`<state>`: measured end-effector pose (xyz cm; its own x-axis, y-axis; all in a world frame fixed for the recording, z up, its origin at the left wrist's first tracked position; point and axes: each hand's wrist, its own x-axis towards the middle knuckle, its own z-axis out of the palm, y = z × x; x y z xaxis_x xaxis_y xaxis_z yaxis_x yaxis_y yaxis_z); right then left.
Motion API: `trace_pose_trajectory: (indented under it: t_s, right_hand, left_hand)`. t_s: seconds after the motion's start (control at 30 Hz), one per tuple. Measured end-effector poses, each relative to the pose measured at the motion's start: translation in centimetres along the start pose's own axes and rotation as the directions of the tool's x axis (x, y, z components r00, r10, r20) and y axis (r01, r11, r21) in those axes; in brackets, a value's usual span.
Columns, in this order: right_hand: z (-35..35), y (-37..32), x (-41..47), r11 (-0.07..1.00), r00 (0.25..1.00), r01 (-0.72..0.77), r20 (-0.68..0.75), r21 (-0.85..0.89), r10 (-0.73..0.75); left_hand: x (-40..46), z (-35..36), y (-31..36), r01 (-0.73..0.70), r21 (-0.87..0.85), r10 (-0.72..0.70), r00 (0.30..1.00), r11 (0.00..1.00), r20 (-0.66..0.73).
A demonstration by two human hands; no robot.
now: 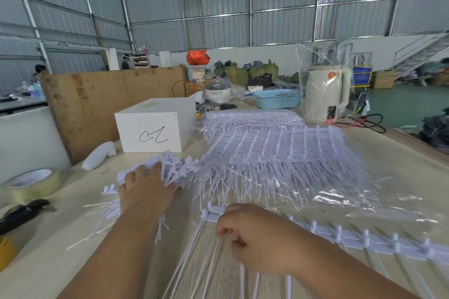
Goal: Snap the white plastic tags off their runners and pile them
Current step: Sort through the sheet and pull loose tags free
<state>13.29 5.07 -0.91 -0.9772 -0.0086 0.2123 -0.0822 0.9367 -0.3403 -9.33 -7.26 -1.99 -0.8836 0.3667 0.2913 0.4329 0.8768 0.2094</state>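
Right fingers (224,230): curled under, pinching thin white tag stems just below a runner; the fingertips are partly hidden by the knuckles.
Right hand (255,238): lies over the left part of the near runner, forearm entering from the lower right.
Near runner (379,241): a long white plastic strip with upright pegs, running from the right hand toward the right edge; its tag stems hang toward the viewer.
Left fingers (155,170): extended and slightly spread, resting on top of a heap of loose tags; they enclose nothing that can be seen.
Left hand (143,192): palm down on the heap, forearm entering from below.
Loose tags (175,172): a fanned white pile left of centre, stems spilling out beneath the left wrist.
Stacked runners (274,153): unbroken white sheets lying on clear plastic film (340,199), beyond both hands and right of the pile.
Table (60,257): pale surface bearing all of the above.
White box (155,126): behind the pile, marked with a black scrawl.
Tape roll (31,183): at the left edge, with a black tool (24,212) just in front of it.
Blue basket (277,98): far side of the table, left of a cream kettle (325,94) wrapped in clear plastic.
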Motion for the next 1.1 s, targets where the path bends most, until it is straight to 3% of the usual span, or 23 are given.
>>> trace_pose_trajectory:
  t_s: [0.13, 0.23, 0.33, 0.47, 0.63, 0.77, 0.87, 0.97, 1.1]
  right_hand:
    - [0.1, 0.4, 0.1, 0.999, 0.995, -0.039, -0.089, -0.021, 0.037]
    - [0.2, 0.9, 0.3, 0.994, 0.991, -0.067, -0.118, -0.081, 0.057]
    - [0.3, 1.3, 0.3, 0.974, 0.988, -0.153, -0.056, -0.167, 0.145]
    - [0.7, 1.7, 0.2, 0.954, 0.974, -0.209, 0.037, -0.217, 0.222]
    - [0.6, 1.7, 0.2, 0.965, 0.981, -0.190, 0.007, -0.179, 0.194]
    - [0.8, 1.6, 0.4, 0.967, 0.983, -0.183, -0.043, -0.176, 0.178]
    - [1.0, 1.9, 0.7, 0.959, 0.980, -0.199, -0.074, -0.202, 0.187]
    - [1.0, 2.0, 0.8, 0.956, 0.974, -0.215, -0.111, -0.201, 0.195]
    - [0.9, 1.9, 0.7, 0.965, 0.972, -0.210, -0.141, -0.158, 0.189]
  left_hand:
    - [-0.4, -0.1, 0.7, 0.012, -0.017, -0.013, 0.999, 1.000, -0.036]
    - [-0.8, -0.2, 2.1, -0.101, -0.030, 0.098, 0.991, 0.994, -0.095]
    - [-1.2, 0.3, 2.6, -0.208, -0.046, 0.202, 0.974, 0.977, -0.107]
    - [-0.5, 0.6, 1.2, -0.145, -0.013, 0.145, 0.989, 0.989, -0.034]
    - [-0.8, 0.5, 1.7, -0.133, 0.021, 0.133, 0.991, 0.991, 0.009]
    - [-1.7, 0.6, 3.6, -0.318, -0.056, 0.316, 0.947, 0.946, -0.052]
    - [-2.3, 1.1, 4.1, -0.416, -0.063, 0.418, 0.908, 0.907, 0.029]
    - [-2.4, 1.2, 4.0, -0.413, -0.050, 0.416, 0.903, 0.910, 0.108]
    - [-2.3, 0.6, 4.3, -0.437, -0.118, 0.440, 0.898, 0.892, 0.006]
